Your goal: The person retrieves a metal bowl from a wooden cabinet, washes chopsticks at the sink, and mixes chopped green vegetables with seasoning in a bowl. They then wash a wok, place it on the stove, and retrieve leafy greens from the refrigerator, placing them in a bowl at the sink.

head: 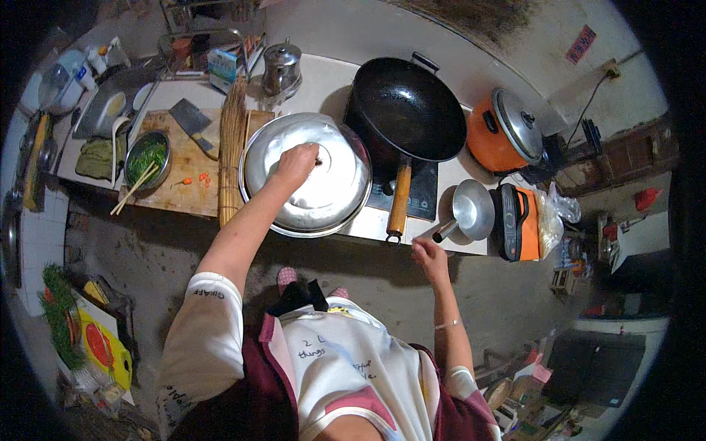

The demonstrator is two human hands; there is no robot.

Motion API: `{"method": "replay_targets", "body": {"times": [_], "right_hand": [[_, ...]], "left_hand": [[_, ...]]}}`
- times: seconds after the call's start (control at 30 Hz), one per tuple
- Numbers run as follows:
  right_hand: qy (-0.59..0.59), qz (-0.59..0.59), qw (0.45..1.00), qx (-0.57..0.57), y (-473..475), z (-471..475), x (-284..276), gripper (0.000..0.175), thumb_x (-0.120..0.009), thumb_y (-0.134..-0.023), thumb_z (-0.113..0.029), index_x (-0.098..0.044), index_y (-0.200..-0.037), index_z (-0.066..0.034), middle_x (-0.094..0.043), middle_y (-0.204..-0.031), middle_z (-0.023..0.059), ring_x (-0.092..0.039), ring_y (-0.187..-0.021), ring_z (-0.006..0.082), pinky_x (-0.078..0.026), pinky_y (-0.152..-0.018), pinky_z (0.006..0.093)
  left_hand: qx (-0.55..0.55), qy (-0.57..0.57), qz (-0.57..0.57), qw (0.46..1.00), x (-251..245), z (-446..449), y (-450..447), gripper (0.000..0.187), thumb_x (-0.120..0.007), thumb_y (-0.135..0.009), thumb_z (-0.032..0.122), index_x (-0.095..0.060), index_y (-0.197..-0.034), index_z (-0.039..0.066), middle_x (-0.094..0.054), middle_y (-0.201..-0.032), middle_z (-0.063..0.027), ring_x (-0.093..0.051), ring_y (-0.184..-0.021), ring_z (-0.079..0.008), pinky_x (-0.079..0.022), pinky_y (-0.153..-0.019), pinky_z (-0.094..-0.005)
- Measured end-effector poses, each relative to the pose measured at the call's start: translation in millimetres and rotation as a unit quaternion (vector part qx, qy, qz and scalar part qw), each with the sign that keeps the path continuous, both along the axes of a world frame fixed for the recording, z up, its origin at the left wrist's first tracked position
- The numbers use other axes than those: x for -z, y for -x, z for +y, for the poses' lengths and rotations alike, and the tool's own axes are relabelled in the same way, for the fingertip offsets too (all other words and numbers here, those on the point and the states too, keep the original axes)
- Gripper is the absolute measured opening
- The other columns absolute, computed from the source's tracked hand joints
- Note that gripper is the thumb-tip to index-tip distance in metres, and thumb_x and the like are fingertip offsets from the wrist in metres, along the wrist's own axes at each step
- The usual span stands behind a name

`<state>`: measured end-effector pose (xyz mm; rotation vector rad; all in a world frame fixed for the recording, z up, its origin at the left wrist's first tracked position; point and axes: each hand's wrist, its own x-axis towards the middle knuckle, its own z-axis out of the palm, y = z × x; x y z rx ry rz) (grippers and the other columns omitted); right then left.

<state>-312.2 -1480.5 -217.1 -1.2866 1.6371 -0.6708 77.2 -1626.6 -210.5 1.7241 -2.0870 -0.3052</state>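
My left hand [298, 165] grips the small knob at the middle of a large, domed metal lid [336, 193]. The lid sits over a wide metal vessel whose rim shows around it; the contents are hidden. My right hand [432, 260] is at the counter's front edge, fingers curled, with no object visible in it. It is between the wooden handle [401, 198] of a black wok [411, 105] and a small metal ladle-like pan [473, 209]. The wok, with a wet sheen inside, stands over a black induction cooktop [424, 184].
Left of the lid lie a bristle broom [233, 138] and a wooden cutting board [190, 129] holding a cleaver [190, 117], cut red chili [204, 179] and a bowl of chopped greens [148, 154] with chopsticks [135, 187]. An orange rice cooker [491, 138] stands right of the wok.
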Motion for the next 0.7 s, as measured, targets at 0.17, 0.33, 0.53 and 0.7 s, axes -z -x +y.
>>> {"method": "replay_targets", "body": {"times": [0.17,0.33,0.53,0.7], "right_hand": [[0.194,0.220,0.955,-0.048,-40,-83,2,0.023,-0.065,-0.077,-0.016,-0.063,-0.095,-0.0021,-0.065,-0.081,0.0147,-0.064,-0.070,0.0250,-0.050,-0.063,0.0332],[0.210,0.358,0.908,-0.063,-60,-137,33,0.052,-0.072,-0.068,-0.044,-0.059,-0.096,-0.0027,-0.062,-0.082,0.0191,-0.061,-0.078,0.0362,-0.048,-0.068,0.0412],[0.238,0.323,0.916,0.006,-38,-175,109,0.056,-0.071,-0.067,-0.050,-0.060,-0.099,-0.0049,-0.063,-0.090,0.0179,-0.061,-0.084,0.0356,-0.048,-0.072,0.0405],[0.232,0.285,0.928,-0.064,-32,-182,109,0.044,-0.071,-0.073,-0.035,-0.056,-0.098,-0.0018,-0.058,-0.096,0.0177,-0.056,-0.089,0.0324,-0.045,-0.077,0.0386]], "left_hand": [[-0.030,0.020,0.046,0.998,-19,35,3,0.046,-0.070,-0.069,0.013,-0.049,-0.110,0.006,-0.052,-0.102,-0.0132,-0.050,-0.098,-0.0311,-0.042,-0.083,-0.0409],[0.025,0.012,0.172,0.985,-21,122,-19,0.042,-0.064,-0.076,0.011,-0.049,-0.114,0.005,-0.051,-0.102,-0.0136,-0.050,-0.099,-0.0314,-0.042,-0.085,-0.0399],[-0.085,-0.170,0.329,0.925,10,269,-87,0.025,-0.058,-0.080,0.004,-0.056,-0.105,0.003,-0.056,-0.095,-0.0126,-0.058,-0.089,-0.0281,-0.048,-0.076,-0.0348],[-0.231,-0.190,0.319,0.899,80,365,-134,0.025,-0.058,-0.079,0.004,-0.058,-0.104,0.005,-0.060,-0.091,-0.0121,-0.062,-0.079,-0.0259,-0.049,-0.069,-0.0332]]}}
